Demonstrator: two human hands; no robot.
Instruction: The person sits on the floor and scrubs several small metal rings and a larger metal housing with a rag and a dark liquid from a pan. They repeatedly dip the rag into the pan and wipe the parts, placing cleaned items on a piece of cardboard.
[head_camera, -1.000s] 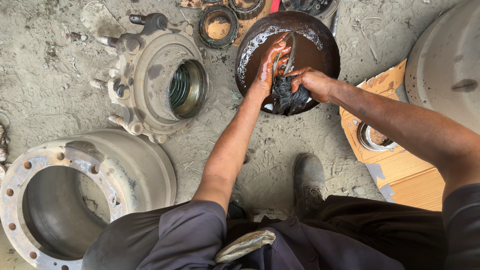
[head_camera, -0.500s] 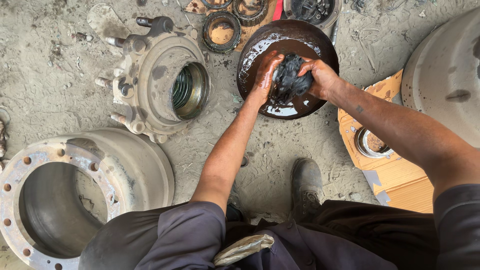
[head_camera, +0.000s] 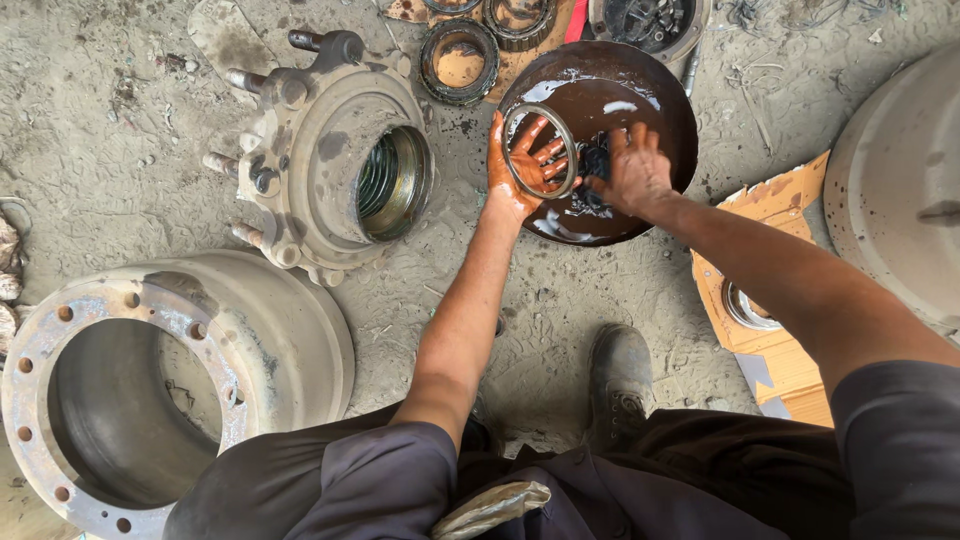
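A thin metal ring (head_camera: 541, 150) is held by the left hand (head_camera: 520, 165) over the dark round pan (head_camera: 672, 110) of brown liquid — probably so that drips fall back inside. The ring lies flat on the open palm, its opening turned up toward the camera; being round, it has no long axis. The fingers are spread behind it, only supporting. The right hand (head_camera: 634, 168) is just beside, inside the same pan, pressed on a dark rag (head_camera: 594, 160) — a closed grasp cannot be told. Left of the pan stands a wheel hub (head_camera: 335, 150), with bearing rings (head_camera: 458, 60) at the pan's upper edge.
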